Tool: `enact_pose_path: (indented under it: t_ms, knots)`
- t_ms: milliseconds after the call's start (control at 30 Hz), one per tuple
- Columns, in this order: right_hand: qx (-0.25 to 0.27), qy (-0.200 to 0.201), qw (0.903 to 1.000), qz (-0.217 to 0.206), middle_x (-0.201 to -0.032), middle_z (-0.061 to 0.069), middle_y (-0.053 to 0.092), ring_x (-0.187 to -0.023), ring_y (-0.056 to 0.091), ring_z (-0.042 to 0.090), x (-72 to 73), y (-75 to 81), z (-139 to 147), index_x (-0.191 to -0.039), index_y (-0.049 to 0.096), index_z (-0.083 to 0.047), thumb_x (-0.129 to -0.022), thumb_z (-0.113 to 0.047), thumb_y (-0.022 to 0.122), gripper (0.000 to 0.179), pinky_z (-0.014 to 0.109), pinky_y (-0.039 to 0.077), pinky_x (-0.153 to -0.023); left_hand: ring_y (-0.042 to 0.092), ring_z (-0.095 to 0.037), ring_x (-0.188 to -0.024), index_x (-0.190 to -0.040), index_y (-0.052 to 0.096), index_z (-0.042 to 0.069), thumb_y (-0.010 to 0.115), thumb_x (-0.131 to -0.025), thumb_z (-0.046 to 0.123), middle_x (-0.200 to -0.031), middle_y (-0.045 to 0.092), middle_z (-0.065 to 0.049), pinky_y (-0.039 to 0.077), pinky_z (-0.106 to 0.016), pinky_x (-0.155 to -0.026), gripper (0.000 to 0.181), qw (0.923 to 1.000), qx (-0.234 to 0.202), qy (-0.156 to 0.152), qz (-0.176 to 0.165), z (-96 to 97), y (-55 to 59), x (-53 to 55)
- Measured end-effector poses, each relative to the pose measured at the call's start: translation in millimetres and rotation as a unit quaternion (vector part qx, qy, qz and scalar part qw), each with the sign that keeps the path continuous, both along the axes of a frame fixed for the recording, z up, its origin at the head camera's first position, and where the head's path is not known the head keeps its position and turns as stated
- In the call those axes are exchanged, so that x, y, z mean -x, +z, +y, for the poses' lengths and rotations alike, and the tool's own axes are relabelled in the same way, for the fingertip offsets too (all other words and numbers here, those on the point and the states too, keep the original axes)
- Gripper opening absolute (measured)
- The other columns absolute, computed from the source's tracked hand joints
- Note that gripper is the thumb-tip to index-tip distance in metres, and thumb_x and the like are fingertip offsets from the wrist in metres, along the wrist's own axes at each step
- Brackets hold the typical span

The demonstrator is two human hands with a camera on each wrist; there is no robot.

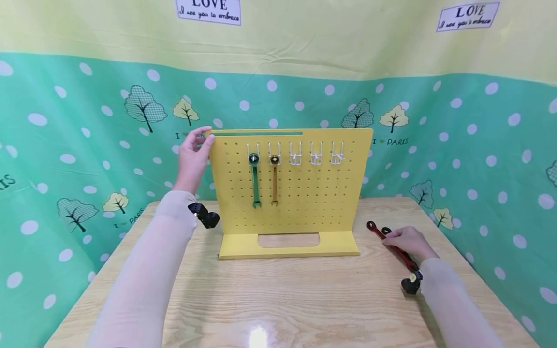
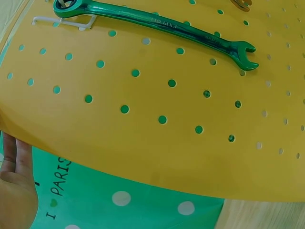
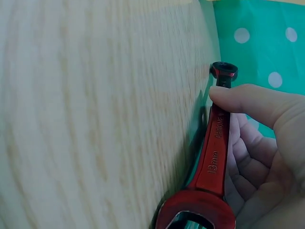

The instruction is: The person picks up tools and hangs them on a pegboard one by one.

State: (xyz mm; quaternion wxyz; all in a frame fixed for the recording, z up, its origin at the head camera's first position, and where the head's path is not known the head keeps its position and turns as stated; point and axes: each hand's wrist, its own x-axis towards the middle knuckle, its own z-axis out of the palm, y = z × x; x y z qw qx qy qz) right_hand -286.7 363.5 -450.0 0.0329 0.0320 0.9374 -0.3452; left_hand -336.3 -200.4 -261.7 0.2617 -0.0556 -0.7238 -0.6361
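My left hand (image 1: pixel 193 162) grips the upper left corner of a yellow pegboard (image 1: pixel 322 210), thumb in front and fingers at the edge. A green wrench (image 1: pixel 255 183) and a gold wrench (image 1: pixel 274 183) hang on its two leftmost white hooks, ring ends up. In the left wrist view, the green wrench (image 2: pixel 162 24) crosses the top. Right of the board, my right hand (image 1: pixel 411 243) pinches a red wrench (image 3: pixel 214 152) marked 13mm, thumb near its far ring. It slants low over the table. A dark ring end (image 1: pixel 386 230) shows beside it, partly behind the fingers.
Three white hooks (image 1: pixel 315 153) on the board's right half carry no wrench. The board stands on a yellow base (image 1: pixel 241 246) with a cutout, on a wooden table (image 1: pixel 278 299). Behind hangs a green dotted curtain (image 1: pixel 270 104).
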Motion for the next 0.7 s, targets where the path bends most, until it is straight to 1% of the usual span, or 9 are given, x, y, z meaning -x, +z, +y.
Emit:
enact_pose_path:
  t_ms: [167, 267, 400, 500, 567, 700]
  knots:
    - [0.012, -0.008, 0.9999, -0.004, -0.121, 0.026, 0.063, -0.111, 0.055, 0.041, 0.2, -2.2, 0.8, -0.105, 0.073, 0.004, -0.087, -0.027, 0.078, 0.036, 0.055, 0.043, -0.095, 0.057, -0.016, -0.096, -0.135, 0.061, 0.023, 0.062, -0.1, 0.035, -0.117, 0.058, -0.001, 0.05, -0.026, -0.079, 0.037, 1.0, 0.002, -0.004, 0.005, -0.3, -0.9, -0.4]
    - [0.011, -0.006, 0.9999, -0.003, -0.12, 0.027, 0.063, -0.111, 0.056, 0.042, 0.4, -3.0, 0.9, -0.105, 0.073, 0.004, -0.088, -0.028, 0.077, 0.037, 0.058, 0.042, -0.097, 0.057, -0.016, -0.097, -0.135, 0.06, 0.022, 0.062, -0.1, 0.035, -0.117, 0.058, -0.002, 0.05, -0.027, -0.08, 0.038, 1.0, 0.002, -0.006, 0.006, -0.7, -1.3, 0.0]
    - [0.008, -0.008, 0.9999, -0.004, -0.115, 0.026, 0.064, -0.105, 0.057, 0.039, -0.4, -3.2, -0.3, -0.104, 0.071, 0.006, -0.089, -0.028, 0.075, 0.037, 0.057, 0.043, -0.094, 0.058, -0.017, -0.098, -0.136, 0.06, 0.02, 0.062, -0.1, 0.034, -0.118, 0.058, -0.002, 0.051, -0.028, -0.083, 0.039, 0.9999, 0.0, -0.01, 0.008, 0.1, -1.5, 0.0]
    - [0.007, -0.016, 0.9998, -0.009, -0.114, 0.026, 0.063, -0.103, 0.056, 0.038, -1.6, -2.7, -1.9, -0.106, 0.069, 0.007, -0.091, -0.028, 0.073, 0.038, 0.057, 0.044, -0.092, 0.058, -0.017, -0.098, -0.137, 0.059, 0.02, 0.062, -0.1, 0.033, -0.117, 0.058, -0.002, 0.051, -0.028, -0.084, 0.039, 0.9999, -0.002, -0.01, 0.008, 0.6, -1.7, -0.1]
    - [0.007, -0.02, 0.9997, -0.013, -0.115, 0.027, 0.061, -0.102, 0.055, 0.038, -2.5, -2.5, -3.0, -0.108, 0.067, 0.007, -0.092, -0.028, 0.072, 0.039, 0.057, 0.043, -0.091, 0.057, -0.017, -0.098, -0.137, 0.059, 0.02, 0.062, -0.1, 0.033, -0.117, 0.058, -0.002, 0.051, -0.028, -0.083, 0.039, 0.9999, -0.001, -0.008, 0.008, 0.4, -1.8, -0.2]
    - [0.016, -0.024, 0.9994, -0.021, -0.118, 0.027, 0.058, -0.101, 0.051, 0.037, -4.4, -1.7, -6.0, -0.113, 0.065, 0.007, -0.094, -0.029, 0.069, 0.041, 0.052, 0.043, -0.087, 0.057, -0.016, -0.098, -0.137, 0.059, 0.019, 0.062, -0.1, 0.034, -0.117, 0.058, -0.002, 0.051, -0.028, -0.083, 0.04, 0.9999, 0.002, -0.004, 0.01, -0.6, -2.3, -0.5]
